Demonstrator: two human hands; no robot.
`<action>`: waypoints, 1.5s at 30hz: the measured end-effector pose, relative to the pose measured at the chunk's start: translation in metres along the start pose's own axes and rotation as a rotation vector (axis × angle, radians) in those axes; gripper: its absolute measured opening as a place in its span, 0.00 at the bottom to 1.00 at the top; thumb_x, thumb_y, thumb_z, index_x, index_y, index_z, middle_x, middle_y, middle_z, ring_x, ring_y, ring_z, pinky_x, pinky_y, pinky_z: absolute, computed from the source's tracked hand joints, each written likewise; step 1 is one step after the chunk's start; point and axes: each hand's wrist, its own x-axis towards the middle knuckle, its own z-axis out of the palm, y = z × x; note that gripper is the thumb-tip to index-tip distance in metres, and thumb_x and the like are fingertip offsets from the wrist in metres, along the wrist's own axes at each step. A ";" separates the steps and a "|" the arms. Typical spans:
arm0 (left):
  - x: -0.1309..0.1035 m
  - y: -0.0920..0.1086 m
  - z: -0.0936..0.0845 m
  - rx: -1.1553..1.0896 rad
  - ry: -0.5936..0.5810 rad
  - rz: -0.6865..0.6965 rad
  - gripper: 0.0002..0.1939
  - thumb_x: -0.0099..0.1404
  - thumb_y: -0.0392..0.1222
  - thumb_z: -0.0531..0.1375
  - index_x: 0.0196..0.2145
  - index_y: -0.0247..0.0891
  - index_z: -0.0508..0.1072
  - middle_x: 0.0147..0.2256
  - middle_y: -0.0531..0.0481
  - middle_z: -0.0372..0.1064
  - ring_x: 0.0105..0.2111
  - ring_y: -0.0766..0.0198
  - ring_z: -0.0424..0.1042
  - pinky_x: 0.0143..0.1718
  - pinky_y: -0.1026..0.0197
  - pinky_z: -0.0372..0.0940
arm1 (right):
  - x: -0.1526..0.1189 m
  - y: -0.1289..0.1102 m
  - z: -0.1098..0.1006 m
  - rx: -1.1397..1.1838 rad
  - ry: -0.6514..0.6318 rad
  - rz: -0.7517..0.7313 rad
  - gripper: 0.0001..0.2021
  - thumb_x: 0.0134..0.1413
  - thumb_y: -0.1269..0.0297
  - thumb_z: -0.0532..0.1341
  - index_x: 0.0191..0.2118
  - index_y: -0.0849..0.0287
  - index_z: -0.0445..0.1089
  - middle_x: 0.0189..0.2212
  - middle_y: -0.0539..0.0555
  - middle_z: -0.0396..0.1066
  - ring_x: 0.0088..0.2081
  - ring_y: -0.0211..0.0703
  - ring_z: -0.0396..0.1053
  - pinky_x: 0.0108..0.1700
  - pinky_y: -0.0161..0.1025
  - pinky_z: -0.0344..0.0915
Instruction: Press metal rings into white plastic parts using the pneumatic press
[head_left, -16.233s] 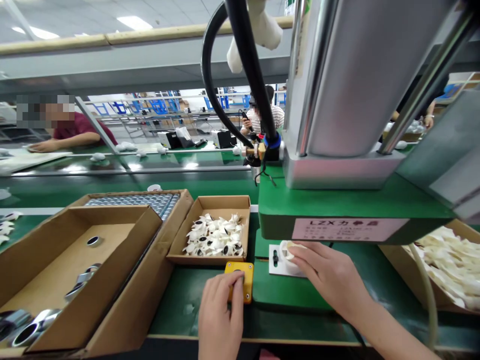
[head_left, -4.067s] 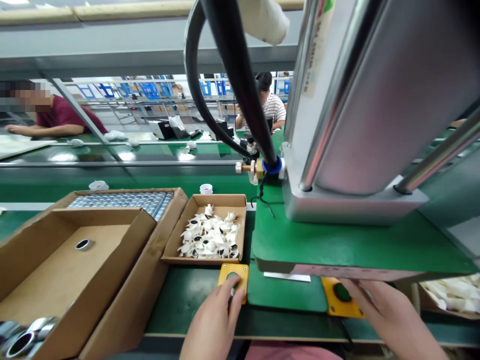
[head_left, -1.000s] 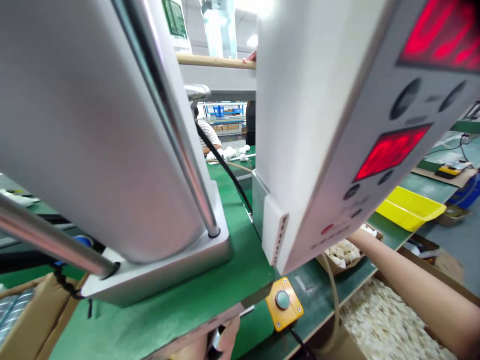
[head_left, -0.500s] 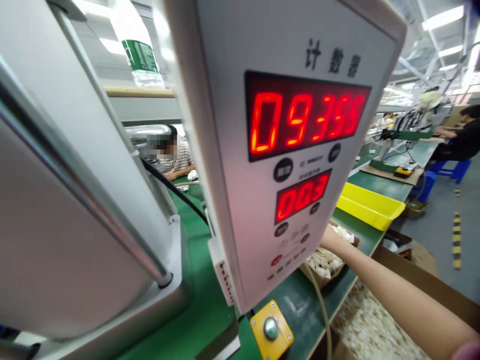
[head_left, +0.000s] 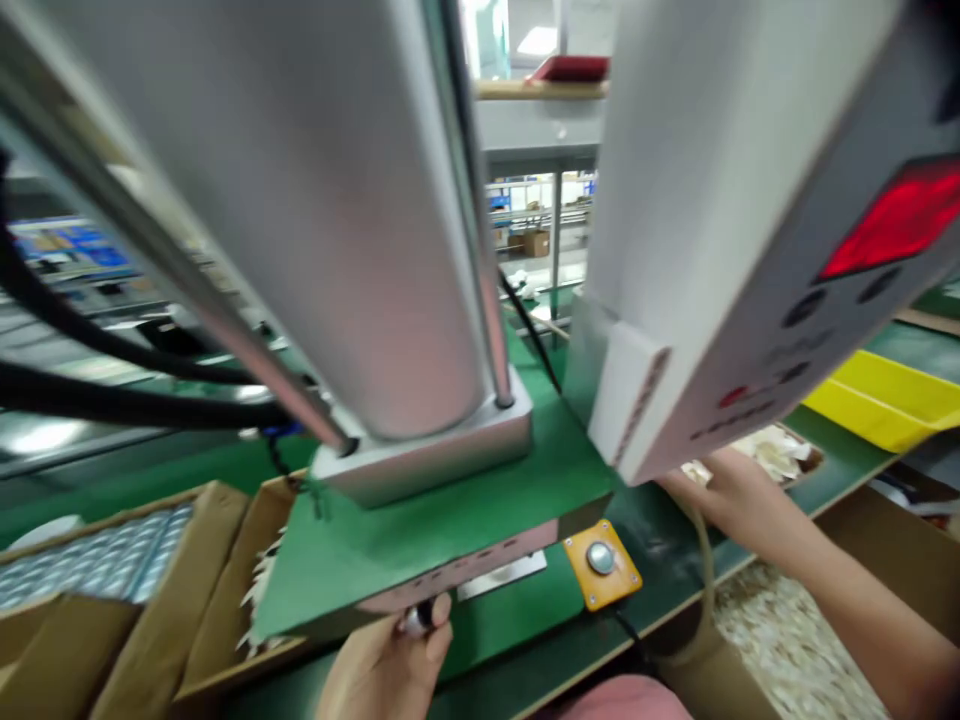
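Note:
My left hand (head_left: 390, 665) is low in the picture, by the front edge of the green machine plate (head_left: 405, 540). Between its thumb and fingers is a small silver-and-black cylinder (head_left: 420, 618), its kind unclear. My right hand (head_left: 724, 490) reaches to the box of pale, thin pieces (head_left: 776, 450) at the right. The white counter box (head_left: 675, 240) covers its fingertips, so its grip does not show. Between the hands, a yellow box with a round silver push button (head_left: 600, 557) sits on the bench.
A large silver cylinder with rods (head_left: 360, 250) stands on the green plate. Black hoses (head_left: 112, 390) run to it from the left. Cartons (head_left: 187, 580) line the left side, one with rows of silvery parts. A yellow tray (head_left: 885, 400) lies right; pale scraps (head_left: 787, 620) fill a carton below.
The view has swung left, so the counter box sits further right and its digits are blurred. My left hand has come into view with the cylinder. My right hand remains by the pale pieces.

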 end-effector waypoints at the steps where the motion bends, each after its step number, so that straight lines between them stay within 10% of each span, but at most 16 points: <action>1: -0.004 -0.001 0.003 -0.061 -0.026 -0.034 0.03 0.57 0.37 0.60 0.27 0.36 0.71 0.27 0.50 0.65 0.25 0.67 0.65 0.20 0.67 0.63 | -0.003 -0.021 0.009 0.094 -0.058 -0.066 0.13 0.59 0.56 0.55 0.47 0.53 0.67 0.45 0.54 0.68 0.46 0.44 0.66 0.47 0.39 0.62; 5: -0.012 -0.003 0.012 -0.151 -0.071 -0.060 0.06 0.60 0.36 0.59 0.27 0.34 0.68 0.27 0.51 0.63 0.23 0.72 0.61 0.19 0.70 0.59 | -0.003 -0.094 0.061 0.253 -0.246 -0.284 0.10 0.56 0.58 0.59 0.42 0.54 0.69 0.40 0.52 0.70 0.42 0.41 0.67 0.42 0.35 0.65; 10: -0.022 -0.003 -0.005 -0.100 -0.035 0.026 0.11 0.58 0.34 0.63 0.39 0.37 0.67 0.33 0.50 0.65 0.28 0.69 0.65 0.26 0.67 0.64 | 0.007 -0.120 0.106 0.027 -0.073 -0.454 0.16 0.56 0.56 0.59 0.49 0.54 0.69 0.38 0.56 0.72 0.38 0.49 0.70 0.45 0.46 0.65; 16: -0.021 -0.012 -0.027 -0.022 -0.011 0.088 0.12 0.60 0.45 0.62 0.39 0.40 0.66 0.26 0.56 0.60 0.18 0.75 0.56 0.16 0.71 0.50 | -0.001 -0.104 0.121 -0.307 0.012 -0.786 0.22 0.58 0.76 0.46 0.50 0.51 0.68 0.34 0.56 0.73 0.33 0.50 0.72 0.40 0.49 0.65; 20: -0.019 -0.018 -0.026 0.102 0.029 0.150 0.15 0.61 0.54 0.58 0.30 0.38 0.64 0.19 0.61 0.51 0.14 0.77 0.43 0.13 0.70 0.40 | -0.013 -0.103 0.127 -0.244 -0.048 -0.605 0.14 0.62 0.65 0.48 0.43 0.53 0.71 0.29 0.55 0.72 0.29 0.49 0.70 0.35 0.46 0.66; 27: -0.020 -0.016 -0.042 0.640 0.132 0.232 0.20 0.63 0.60 0.49 0.35 0.41 0.66 0.19 0.59 0.55 0.16 0.70 0.52 0.15 0.68 0.49 | -0.029 -0.094 0.125 -0.122 -0.108 -0.440 0.17 0.60 0.50 0.51 0.38 0.56 0.69 0.31 0.57 0.72 0.34 0.51 0.70 0.34 0.46 0.66; 34: -0.032 -0.015 -0.073 1.533 0.253 0.348 0.18 0.66 0.51 0.48 0.47 0.47 0.71 0.43 0.48 0.74 0.40 0.55 0.73 0.41 0.57 0.64 | -0.060 -0.022 0.095 -0.040 0.002 -0.321 0.11 0.61 0.55 0.53 0.42 0.54 0.66 0.39 0.50 0.71 0.41 0.42 0.67 0.43 0.39 0.62; 45: -0.032 -0.017 -0.058 1.990 0.244 0.398 0.20 0.68 0.43 0.45 0.51 0.44 0.70 0.39 0.47 0.75 0.36 0.53 0.75 0.33 0.54 0.69 | -0.073 -0.004 0.092 -0.226 -0.006 -0.612 0.15 0.63 0.61 0.51 0.50 0.63 0.65 0.42 0.52 0.71 0.41 0.44 0.64 0.47 0.43 0.57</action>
